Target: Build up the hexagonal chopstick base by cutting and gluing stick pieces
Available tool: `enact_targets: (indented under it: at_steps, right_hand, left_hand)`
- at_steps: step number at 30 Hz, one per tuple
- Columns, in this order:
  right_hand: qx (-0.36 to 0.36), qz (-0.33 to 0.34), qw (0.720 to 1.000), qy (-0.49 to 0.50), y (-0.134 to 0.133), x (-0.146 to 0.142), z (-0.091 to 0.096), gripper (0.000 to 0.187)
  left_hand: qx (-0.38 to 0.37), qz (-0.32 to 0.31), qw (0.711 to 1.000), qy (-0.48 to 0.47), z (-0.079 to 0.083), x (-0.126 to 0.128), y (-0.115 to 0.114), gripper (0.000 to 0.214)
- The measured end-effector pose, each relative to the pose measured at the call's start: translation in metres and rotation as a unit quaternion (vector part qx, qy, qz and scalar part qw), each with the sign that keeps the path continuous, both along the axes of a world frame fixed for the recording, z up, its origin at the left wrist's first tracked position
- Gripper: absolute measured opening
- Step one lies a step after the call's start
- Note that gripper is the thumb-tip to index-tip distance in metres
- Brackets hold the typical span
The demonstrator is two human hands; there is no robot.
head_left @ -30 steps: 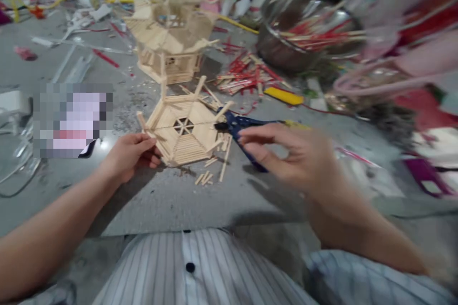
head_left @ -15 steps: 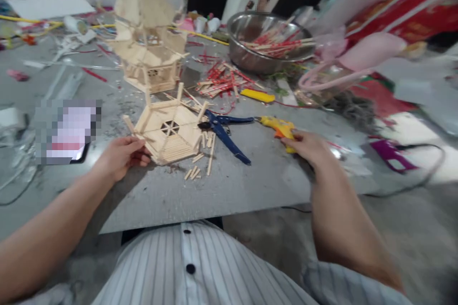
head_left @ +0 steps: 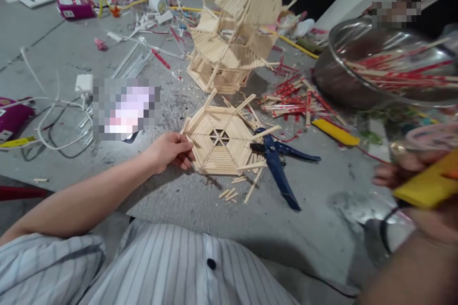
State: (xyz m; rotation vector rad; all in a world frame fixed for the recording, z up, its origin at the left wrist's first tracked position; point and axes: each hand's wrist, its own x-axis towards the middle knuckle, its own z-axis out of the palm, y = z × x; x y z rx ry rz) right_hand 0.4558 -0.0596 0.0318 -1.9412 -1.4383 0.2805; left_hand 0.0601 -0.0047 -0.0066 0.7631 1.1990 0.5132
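My left hand (head_left: 173,151) pinches the left rim of a many-sided platform (head_left: 223,158) built from thin wooden sticks, with short posts around its edge and a spoked opening in the middle. At the far right, partly out of frame and blurred, my right hand (head_left: 434,223) is wrapped round a yellow hot glue gun (head_left: 425,183). Its nozzle cannot be made out. Blue-handled cutters (head_left: 276,169) lie against the platform's right side. Short cut sticks (head_left: 229,194) are scattered just in front of the platform.
Behind the platform stands a wooden-stick pagoda (head_left: 232,52). A steel bowl (head_left: 329,66) of red-marked sticks is at the right, with a stick pile (head_left: 289,97) and a yellow utility knife (head_left: 335,132) nearby. A phone (head_left: 130,109) and white cable (head_left: 39,126) lie left.
The glue gun is lifted from the table in my right hand and has moved to the far right. My left hand stays at the platform's rim. The view has turned left.
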Motion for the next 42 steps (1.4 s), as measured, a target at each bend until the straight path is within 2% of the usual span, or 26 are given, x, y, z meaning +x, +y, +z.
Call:
enact_targets:
  at_steps: [1, 2, 4, 7, 10, 15, 19, 23, 26, 42]
  right_hand:
    - [-0.017, 0.049, 0.986, 0.159, 0.008, -0.02, 0.008, 0.03]
    - [-0.032, 0.075, 0.967, 0.241, 0.017, -0.04, 0.014, 0.02]
    - [-0.094, 0.139, 0.943, 0.288, 0.036, -0.08, 0.023, 0.021]
    - [-0.168, 0.24, 0.915, 0.276, 0.059, -0.12, 0.022, 0.025]
    - [-0.218, 0.321, 0.887, 0.249, 0.071, -0.137, 0.011, 0.021]
    - [-0.207, 0.378, 0.889, 0.156, 0.07, -0.148, 0.0, 0.024]
    - [-0.211, 0.442, 0.869, 0.066, 0.075, -0.155, -0.007, 0.035]
    - [-0.217, 0.472, 0.853, 0.039, 0.087, -0.162, -0.018, 0.04]
    - [-0.211, 0.466, 0.859, 0.023, 0.092, -0.165, -0.021, 0.041]
    - [-0.224, 0.459, 0.859, -0.025, 0.093, -0.177, -0.014, 0.037]
  left_hand:
    - [-0.002, 0.002, 1.0, 0.0, 0.0, 0.0, 0.0, 0.022]
    - [-0.004, 0.004, 1.0, -0.001, 0.0, 0.0, 0.001, 0.022]
    - [-0.003, 0.003, 1.0, -0.004, 0.001, 0.0, 0.001, 0.022]
    - [-0.008, 0.006, 1.0, -0.006, 0.002, 0.0, 0.002, 0.022]
    - [-0.014, 0.008, 1.0, -0.009, 0.001, -0.001, 0.002, 0.021]
    - [-0.018, 0.0, 1.0, -0.016, -0.002, -0.001, 0.003, 0.02]
    - [-0.027, -0.005, 1.0, -0.009, -0.003, 0.0, 0.004, 0.021]
    - [-0.026, -0.003, 1.0, -0.008, -0.002, 0.0, 0.005, 0.021]
    - [-0.028, -0.004, 1.0, -0.006, -0.001, 0.001, 0.004, 0.021]
    - [-0.028, -0.006, 1.0, -0.011, 0.0, 0.001, 0.003, 0.022]
